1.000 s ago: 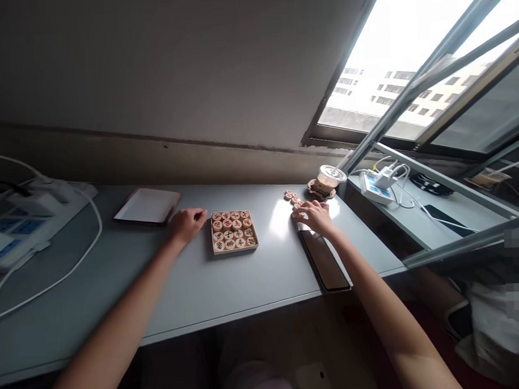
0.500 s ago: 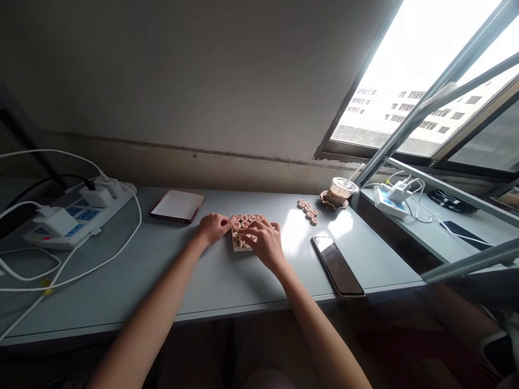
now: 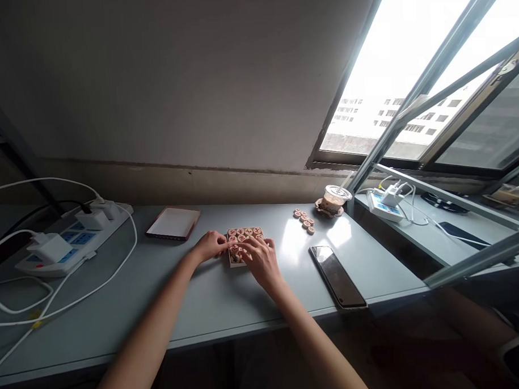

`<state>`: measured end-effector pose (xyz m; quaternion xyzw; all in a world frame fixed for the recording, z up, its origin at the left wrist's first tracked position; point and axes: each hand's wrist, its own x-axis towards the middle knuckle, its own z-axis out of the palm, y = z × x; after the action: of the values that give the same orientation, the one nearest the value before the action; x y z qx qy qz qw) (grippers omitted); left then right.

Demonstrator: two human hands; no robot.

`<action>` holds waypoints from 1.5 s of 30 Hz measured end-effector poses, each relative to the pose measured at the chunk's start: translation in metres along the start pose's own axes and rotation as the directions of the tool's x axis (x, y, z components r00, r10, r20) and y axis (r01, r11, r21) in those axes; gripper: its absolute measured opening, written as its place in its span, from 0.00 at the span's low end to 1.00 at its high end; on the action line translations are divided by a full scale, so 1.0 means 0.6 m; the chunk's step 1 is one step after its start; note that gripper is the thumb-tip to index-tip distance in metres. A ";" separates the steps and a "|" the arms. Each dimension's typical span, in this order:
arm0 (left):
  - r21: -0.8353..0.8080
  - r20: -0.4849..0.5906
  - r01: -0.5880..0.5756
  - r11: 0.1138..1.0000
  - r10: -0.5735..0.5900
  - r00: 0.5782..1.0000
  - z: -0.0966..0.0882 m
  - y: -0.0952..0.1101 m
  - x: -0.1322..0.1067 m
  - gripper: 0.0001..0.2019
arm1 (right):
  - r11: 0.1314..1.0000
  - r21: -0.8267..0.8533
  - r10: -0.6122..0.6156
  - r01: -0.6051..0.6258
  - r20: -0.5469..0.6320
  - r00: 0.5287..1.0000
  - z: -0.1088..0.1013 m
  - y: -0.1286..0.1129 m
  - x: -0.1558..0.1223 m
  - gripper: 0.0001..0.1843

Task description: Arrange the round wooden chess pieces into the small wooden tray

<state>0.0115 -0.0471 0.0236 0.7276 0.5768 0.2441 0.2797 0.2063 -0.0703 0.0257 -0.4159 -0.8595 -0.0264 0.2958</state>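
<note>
A small wooden box (image 3: 244,236) filled with round wooden chess pieces lies on the grey desk (image 3: 212,292). My left hand (image 3: 210,245) rests curled against the box's left edge. My right hand (image 3: 259,258) lies over the near right part of the box, fingers bent onto the pieces; whether a piece is pinched under them is hidden. Several loose pieces (image 3: 304,220) lie in a row further right, near a plastic cup.
A dark phone (image 3: 337,268) lies near the desk's front right edge. The box's lid (image 3: 173,223) sits to the left. A power strip (image 3: 74,238) with white cables lies far left. A lidded cup (image 3: 333,200) stands by the open window; another strip (image 3: 385,203) sits on the sill.
My right hand came from the loose pieces by the cup to the box and now lies on it. My left hand moved up against the box's left edge.
</note>
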 end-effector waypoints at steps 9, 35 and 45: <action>0.055 -0.001 0.016 0.998 -0.016 1.000 0.008 -0.008 0.008 0.25 | 0.816 -0.214 0.535 -0.537 -0.072 0.842 -0.130 0.244 -0.031 0.11; -0.006 0.068 0.020 1.000 -0.020 0.998 -0.005 0.003 -0.003 0.26 | 0.984 0.085 0.130 -0.156 0.252 0.959 -0.081 0.068 0.008 0.14; 0.000 0.079 -0.011 1.000 0.011 0.997 -0.008 0.002 -0.004 0.24 | 0.998 -0.017 0.055 -0.052 0.191 0.980 -0.018 0.036 0.010 0.09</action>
<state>0.0085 -0.0491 0.0282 0.7400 0.5612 0.2166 0.3008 0.2245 -0.0555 0.0337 -0.4413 -0.8723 0.0166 0.2098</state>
